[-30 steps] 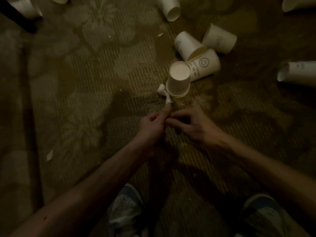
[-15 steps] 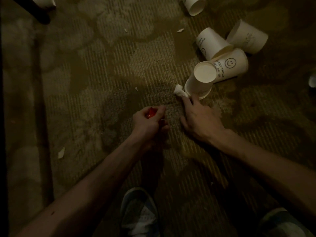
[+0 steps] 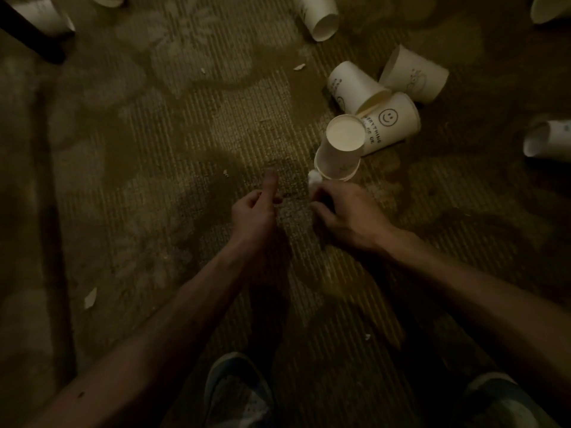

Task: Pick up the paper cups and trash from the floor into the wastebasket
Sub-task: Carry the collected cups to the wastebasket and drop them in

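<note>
Dim carpet [image 3: 148,168] | left hand [image 3: 251,213] fingers curled, contents hidden | right hand [image 3: 347,213] fingers pinch blurred white wad [image 3: 314,179]

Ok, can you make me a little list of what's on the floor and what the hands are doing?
floor: patterned carpet
upside-down paper cup: stands just past the right hand
smiley paper cup: lies on its side behind it
other paper cups: several, tipped over
left hand: fingers curled, thumb out; can't tell if it holds anything
right hand: pinches a white paper wad
paper scrap: far left on carpet
wastebasket: not in view
</note>
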Demonstrator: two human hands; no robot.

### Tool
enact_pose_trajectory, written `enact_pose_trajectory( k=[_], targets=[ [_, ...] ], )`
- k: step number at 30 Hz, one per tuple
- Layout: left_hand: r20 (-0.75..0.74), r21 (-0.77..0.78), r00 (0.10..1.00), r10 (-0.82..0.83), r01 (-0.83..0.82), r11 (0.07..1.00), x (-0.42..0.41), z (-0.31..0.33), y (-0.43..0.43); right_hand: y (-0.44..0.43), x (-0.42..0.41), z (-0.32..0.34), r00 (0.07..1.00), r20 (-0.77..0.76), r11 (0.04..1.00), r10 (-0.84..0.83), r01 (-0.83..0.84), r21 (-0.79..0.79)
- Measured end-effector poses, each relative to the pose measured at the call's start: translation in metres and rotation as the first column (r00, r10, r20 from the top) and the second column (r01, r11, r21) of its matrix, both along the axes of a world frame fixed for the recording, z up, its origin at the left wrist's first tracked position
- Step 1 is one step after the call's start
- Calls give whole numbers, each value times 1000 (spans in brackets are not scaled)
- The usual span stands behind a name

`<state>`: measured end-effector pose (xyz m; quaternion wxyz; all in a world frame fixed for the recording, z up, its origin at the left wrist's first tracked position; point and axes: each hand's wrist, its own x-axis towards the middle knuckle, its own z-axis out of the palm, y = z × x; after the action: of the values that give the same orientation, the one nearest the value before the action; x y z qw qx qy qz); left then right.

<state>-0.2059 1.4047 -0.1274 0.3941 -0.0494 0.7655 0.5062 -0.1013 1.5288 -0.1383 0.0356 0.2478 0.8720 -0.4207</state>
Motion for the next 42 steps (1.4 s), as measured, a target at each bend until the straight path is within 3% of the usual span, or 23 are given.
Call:
enact_pose_trajectory(
  k=[1, 3, 5, 12, 18, 22, 26, 29, 32, 36, 39, 42],
  targets=[
    [-6, -4, 1000, 5, -5, 1000, 0, 1, 2, -2, 2, 6, 1000, -4, 982, -24, 23, -188],
    [-27, -23, 1000, 6, -7, 1000, 0, 4, 6, -6, 5, 18, 999, 12, 836, -34, 35, -548],
    [-12, -1, 1000, -15, 15, 1000, 5, 11, 11, -7, 8, 27, 999, 22, 707, -32, 38, -706],
    [56, 281, 988, -141, 120, 952, 38, 30, 31, -4, 14, 36, 954, 35, 558, -298, 204, -805],
    [-213, 152, 972, -100, 134, 979, 44, 20, 41, -6, 20, 40, 950, 19, 554, -311, 197, -809],
    [-402, 85, 903, -154, 204, 975, 40, 16, 41, 5, 26, 43, 973, 49, 631, -224, 183, -754],
    [-599, -15, 749, -284, 344, 939, 30, 27, 51, 25, 27, 52, 985, 46, 662, -169, 148, -735],
    [-631, -10, 709, -315, 398, 917, 12, 43, 69, 45, 21, 63, 979, -11, 692, -205, 137, -709],
    [-687, -19, 673, -273, 360, 933, -28, 55, 91, 79, 13, 77, 946, -42, 765, -321, 232, -601],
    [-523, -7, 779, -346, 402, 916, -71, 50, 126, 122, -12, 80, 901, -113, 894, -419, 387, -225],
    [-408, -55, 813, -416, 433, 900, -83, 30, 149, 140, -35, 69, 931, 19, 931, -365, 364, 30],
    [-297, -61, 853, -429, 431, 900, -88, 7, 164, 148, -48, 54, 937, 132, 939, -324, 301, 169]
  ],
)
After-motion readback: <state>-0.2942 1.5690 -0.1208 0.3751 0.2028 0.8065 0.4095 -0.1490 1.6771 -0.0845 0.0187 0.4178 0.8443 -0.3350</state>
